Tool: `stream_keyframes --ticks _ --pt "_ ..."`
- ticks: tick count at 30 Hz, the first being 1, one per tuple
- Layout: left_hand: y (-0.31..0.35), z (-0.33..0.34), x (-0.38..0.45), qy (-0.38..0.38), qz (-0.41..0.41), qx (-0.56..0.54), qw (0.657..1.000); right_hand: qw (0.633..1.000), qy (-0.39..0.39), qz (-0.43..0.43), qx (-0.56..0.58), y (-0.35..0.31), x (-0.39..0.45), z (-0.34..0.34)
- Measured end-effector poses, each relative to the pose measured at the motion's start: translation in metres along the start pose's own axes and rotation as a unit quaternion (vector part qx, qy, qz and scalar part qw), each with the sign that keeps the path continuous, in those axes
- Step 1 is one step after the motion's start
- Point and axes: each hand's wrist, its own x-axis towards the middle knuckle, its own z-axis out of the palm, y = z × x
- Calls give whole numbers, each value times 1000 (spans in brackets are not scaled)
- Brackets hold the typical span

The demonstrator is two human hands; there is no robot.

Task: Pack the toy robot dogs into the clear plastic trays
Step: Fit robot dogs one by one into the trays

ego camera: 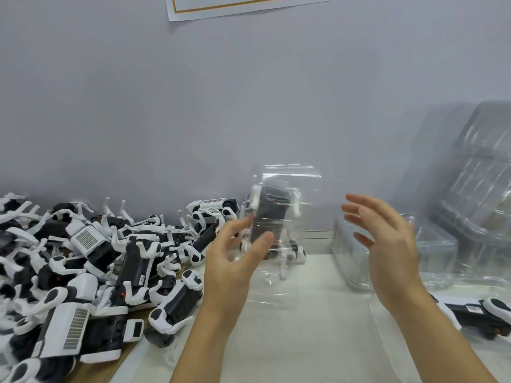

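At the centre of the frame the left hand (235, 258) holds up a clear plastic tray (279, 217) with a black-and-white toy robot dog (272, 217) inside it, thumb and fingers (264, 239) pinching the tray's lower left edge; the picture is blurred there, so how firm the pinch is cannot be told. The right hand (387, 244), right of centre, is spread wide and holds nothing, near the tray but apart from it. A heap of loose dogs (91, 272) fills the lower left of the counter (304, 327), one more dog (475, 313) lies at the lower right edge, and stacked empty trays (470, 189) stand at the right against the wall. The main risk, as I judge it, is the one-sided hold: slick, thin plastic gripped at one edge could flex or twist, letting the dog tip out or the tray slip onto the counter. A legs-first fall might snag the thin white legs in the heap.
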Motion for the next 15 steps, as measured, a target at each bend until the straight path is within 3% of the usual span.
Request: stream_keyframes --ticks 3,6,9,15 --pt "0 -1 -3 -30 -71 -177 981 998 -65 -22 -10 -5 -1 3" --pt "-2 -3 -6 -3 -184 -351 918 990 -116 -70 -47 -14 -5 13" --pt "-6 -4 -8 28 -232 -408 882 973 -158 -119 -115 -26 -14 30" --pt "-9 -2 -11 12 -271 -461 845 937 -235 -148 -212 -36 -25 44"
